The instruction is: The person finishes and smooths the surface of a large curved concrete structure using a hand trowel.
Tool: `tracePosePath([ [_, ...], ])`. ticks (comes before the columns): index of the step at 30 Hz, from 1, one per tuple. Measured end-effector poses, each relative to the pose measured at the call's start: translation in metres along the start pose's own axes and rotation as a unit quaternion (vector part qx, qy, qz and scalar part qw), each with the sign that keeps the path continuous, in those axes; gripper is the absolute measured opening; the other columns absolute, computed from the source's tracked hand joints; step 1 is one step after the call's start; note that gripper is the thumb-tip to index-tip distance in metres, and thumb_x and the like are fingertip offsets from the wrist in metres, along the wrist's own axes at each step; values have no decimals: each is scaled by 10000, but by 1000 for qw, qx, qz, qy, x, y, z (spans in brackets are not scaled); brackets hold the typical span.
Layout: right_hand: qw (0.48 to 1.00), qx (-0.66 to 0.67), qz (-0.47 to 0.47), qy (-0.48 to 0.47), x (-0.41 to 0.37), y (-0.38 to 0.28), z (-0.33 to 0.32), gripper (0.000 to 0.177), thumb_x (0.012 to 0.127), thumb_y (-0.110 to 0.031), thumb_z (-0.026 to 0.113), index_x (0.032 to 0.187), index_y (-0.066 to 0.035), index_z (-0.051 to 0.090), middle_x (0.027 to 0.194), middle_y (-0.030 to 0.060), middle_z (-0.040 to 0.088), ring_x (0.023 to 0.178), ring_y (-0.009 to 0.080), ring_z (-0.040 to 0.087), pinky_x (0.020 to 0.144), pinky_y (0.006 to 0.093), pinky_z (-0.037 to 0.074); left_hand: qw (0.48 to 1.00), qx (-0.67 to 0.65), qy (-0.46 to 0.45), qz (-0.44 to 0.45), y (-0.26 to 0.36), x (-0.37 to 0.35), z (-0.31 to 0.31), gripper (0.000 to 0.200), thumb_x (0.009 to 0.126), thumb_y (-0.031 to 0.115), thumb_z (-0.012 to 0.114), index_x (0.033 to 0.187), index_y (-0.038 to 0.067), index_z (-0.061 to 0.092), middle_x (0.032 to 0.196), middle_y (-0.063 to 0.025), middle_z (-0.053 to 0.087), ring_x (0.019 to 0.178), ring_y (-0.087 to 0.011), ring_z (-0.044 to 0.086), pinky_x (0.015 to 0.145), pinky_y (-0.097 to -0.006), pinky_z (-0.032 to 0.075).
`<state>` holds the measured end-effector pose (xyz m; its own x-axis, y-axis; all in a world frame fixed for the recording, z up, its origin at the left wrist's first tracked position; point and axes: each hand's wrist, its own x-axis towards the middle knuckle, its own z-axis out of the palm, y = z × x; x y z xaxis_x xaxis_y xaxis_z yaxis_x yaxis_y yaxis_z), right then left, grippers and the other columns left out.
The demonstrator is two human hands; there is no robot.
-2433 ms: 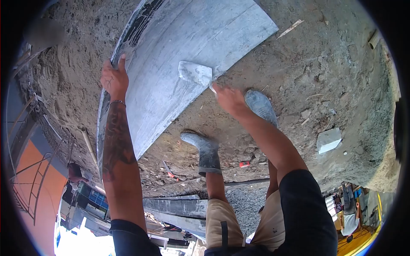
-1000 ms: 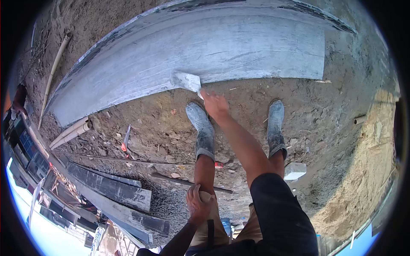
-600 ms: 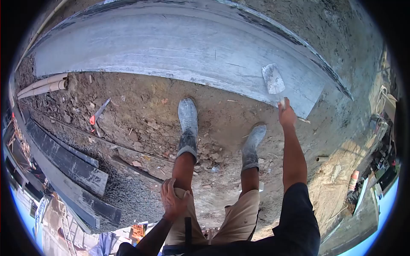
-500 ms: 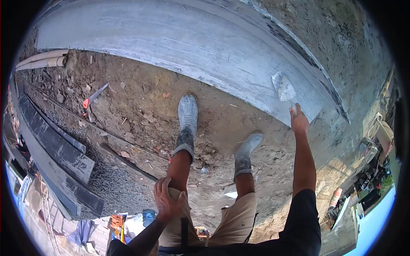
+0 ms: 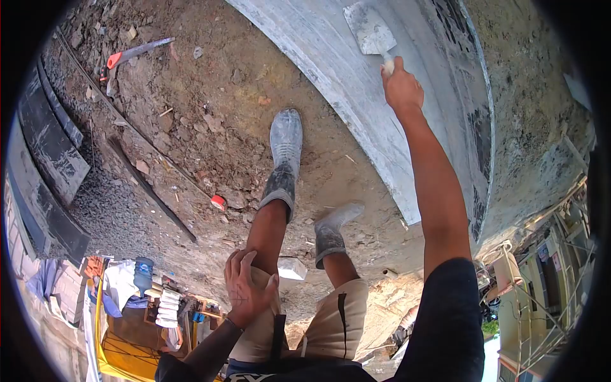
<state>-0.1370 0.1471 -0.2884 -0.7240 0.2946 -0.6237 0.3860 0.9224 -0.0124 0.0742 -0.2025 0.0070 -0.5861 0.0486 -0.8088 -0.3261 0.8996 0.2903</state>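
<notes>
My right hand (image 5: 403,88) is closed round the handle of a trowel (image 5: 370,28). The trowel's broad blade, smeared with grey, lies on or just over a smooth grey slab (image 5: 337,83); the exact contact is hard to tell. My left hand (image 5: 247,290) rests on my bent knee, over the hem of the tan shorts (image 5: 334,318), fingers spread and nothing in it. Both feet wear grey, mud-coated boots (image 5: 286,137) on the bare soil beside the slab.
A saw (image 5: 137,52) with a red handle lies on the soil at upper left. Nearby are a long thin rod (image 5: 149,148), a red tape roll (image 5: 218,202), dark boards (image 5: 54,143) and gravel (image 5: 118,213). A white block (image 5: 292,268) sits between my legs.
My right hand and the trowel have moved up and left in view, farther along the slab. The view has turned and shifted, and my rear foot has changed its stance. My left hand stays on the knee.
</notes>
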Motion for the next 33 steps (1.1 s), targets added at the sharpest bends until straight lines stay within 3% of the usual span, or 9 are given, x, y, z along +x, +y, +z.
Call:
tracePosePath([
  [6, 980, -168, 20, -108, -157, 140, 80, 440, 939, -445, 528, 1234, -155, 380, 821, 191, 657, 738, 358, 688, 653, 465, 560, 996, -72, 31, -31, -6, 1, 10, 654, 673, 218, 756, 1235, 20, 486, 1260, -183, 476, 1241, -385, 399, 1053, -501, 316],
  [10, 983, -167, -29, -77, -138, 76, 79, 398, 942, -439, 520, 1164, -134, 392, 822, 178, 659, 720, 353, 689, 651, 459, 567, 996, -79, 31, -39, -3, -6, 24, 674, 654, 200, 759, 1239, 21, 475, 1232, -185, 485, 1206, -387, 421, 1037, -494, 331],
  [15, 991, -57, -119, -22, -31, -134, 30, 295, 943, -330, 523, 1055, -71, 435, 833, 222, 678, 817, 410, 672, 727, 500, 534, 992, -90, 19, -82, -5, -8, 35, 680, 648, 211, 767, 1239, 22, 490, 1260, -186, 476, 1230, -384, 410, 1050, -491, 323],
  [18, 990, -66, -120, -27, -36, -136, 30, 304, 949, -339, 514, 1070, -75, 426, 834, 229, 677, 812, 417, 668, 724, 506, 532, 987, -125, 38, -91, -10, -12, 40, 675, 641, 212, 772, 1228, 18, 501, 1267, -186, 476, 1229, -382, 412, 1050, -492, 324],
  [23, 975, -182, -28, -124, -158, 34, 75, 377, 960, -388, 495, 1160, -90, 381, 858, 227, 675, 808, 407, 678, 730, 505, 538, 978, -167, 76, -99, -4, -23, 53, 674, 641, 237, 777, 1225, 30, 512, 1272, -168, 470, 1235, -374, 408, 1044, -495, 324],
  [25, 969, -206, -9, -138, -185, 65, 85, 385, 955, -390, 496, 1167, -91, 377, 870, 221, 677, 810, 402, 680, 734, 504, 540, 976, -170, 94, -93, -2, -24, 64, 666, 640, 222, 778, 1216, 22, 512, 1267, -180, 475, 1225, -382, 413, 1041, -494, 329],
  [28, 977, -181, -41, -107, -155, 37, 89, 379, 953, -387, 494, 1155, -89, 378, 881, 220, 678, 810, 404, 680, 738, 501, 540, 978, -164, 95, -85, 4, -35, 90, 677, 636, 238, 788, 1219, 31, 513, 1269, -178, 470, 1226, -380, 411, 1036, -496, 330],
  [33, 982, -131, -131, -41, -69, -82, 40, 324, 945, -322, 504, 1118, -56, 440, 932, 228, 686, 901, 407, 667, 788, 495, 525, 984, -113, 120, -70, 7, -44, 120, 691, 624, 251, 798, 1219, 37, 517, 1281, -173, 461, 1235, -378, 406, 1037, -503, 325],
])
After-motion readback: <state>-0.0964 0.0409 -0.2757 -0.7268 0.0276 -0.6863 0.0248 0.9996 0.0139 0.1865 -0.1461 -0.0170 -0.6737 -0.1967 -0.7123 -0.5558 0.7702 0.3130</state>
